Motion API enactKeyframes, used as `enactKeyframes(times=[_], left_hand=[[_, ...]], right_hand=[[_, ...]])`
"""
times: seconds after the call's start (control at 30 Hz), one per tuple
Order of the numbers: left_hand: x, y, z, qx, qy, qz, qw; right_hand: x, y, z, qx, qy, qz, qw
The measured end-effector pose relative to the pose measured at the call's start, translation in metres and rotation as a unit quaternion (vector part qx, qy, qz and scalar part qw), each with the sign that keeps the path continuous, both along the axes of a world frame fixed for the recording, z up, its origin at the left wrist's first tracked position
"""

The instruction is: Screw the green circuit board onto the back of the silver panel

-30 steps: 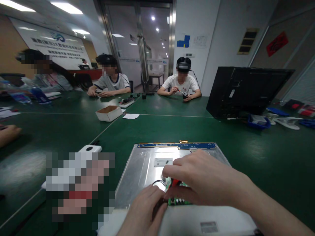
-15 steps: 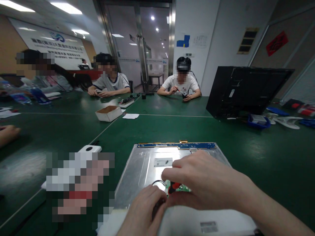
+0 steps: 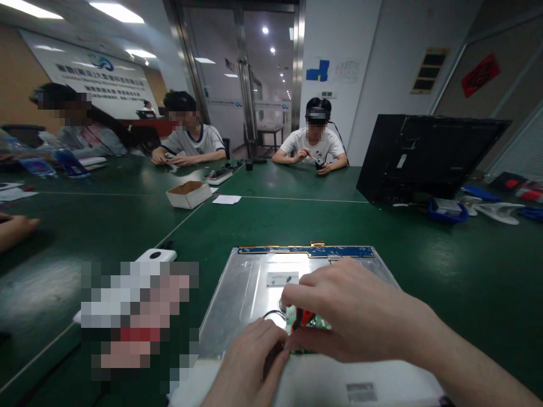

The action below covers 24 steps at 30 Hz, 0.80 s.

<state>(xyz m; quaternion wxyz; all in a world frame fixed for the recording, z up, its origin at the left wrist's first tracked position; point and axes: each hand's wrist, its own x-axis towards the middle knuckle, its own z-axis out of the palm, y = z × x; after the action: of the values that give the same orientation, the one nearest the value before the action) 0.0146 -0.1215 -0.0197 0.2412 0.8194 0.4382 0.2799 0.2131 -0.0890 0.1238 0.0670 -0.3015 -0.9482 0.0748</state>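
Note:
A flat silvery metal panel (image 3: 229,299) lies in front of me, with a blue circuit strip (image 3: 348,251) along its far edge. Between my hands a green circuit board (image 3: 318,323) shows in part. My right hand (image 3: 339,311) is closed round a red and black tool (image 3: 302,318) over this board; the tool's tip is hidden. My left hand (image 3: 254,356) rests at the panel's near side, fingers curled and pressed together beside the right fingertips; what they hold, if anything, is hidden. A dark cable (image 3: 274,312) curves beyond the left fingers. The white near part (image 3: 322,379) carries a small label.
On the green table (image 3: 280,223) a white power strip (image 3: 156,255) and a pixelated item lie at left. Farther off are an open box (image 3: 189,195), a black monitor (image 3: 428,161) and a blue tray (image 3: 447,210). Several people sit around; another person's hand (image 3: 19,230) is at far left.
The red and black tool has turned slightly in my right hand, whose fingers shifted a little. My left hand stays nearly in place. The view has shifted slightly.

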Motion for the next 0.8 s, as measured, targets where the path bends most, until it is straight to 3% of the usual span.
enactKeyframes(times=[0.8], left_hand=[[-0.0017, 0.0031, -0.0079, 0.034, 0.019, -0.018, 0.999]], right_hand=[[-0.0021, -0.0023, -0.0015, 0.012, 0.001, -0.013, 1.0]])
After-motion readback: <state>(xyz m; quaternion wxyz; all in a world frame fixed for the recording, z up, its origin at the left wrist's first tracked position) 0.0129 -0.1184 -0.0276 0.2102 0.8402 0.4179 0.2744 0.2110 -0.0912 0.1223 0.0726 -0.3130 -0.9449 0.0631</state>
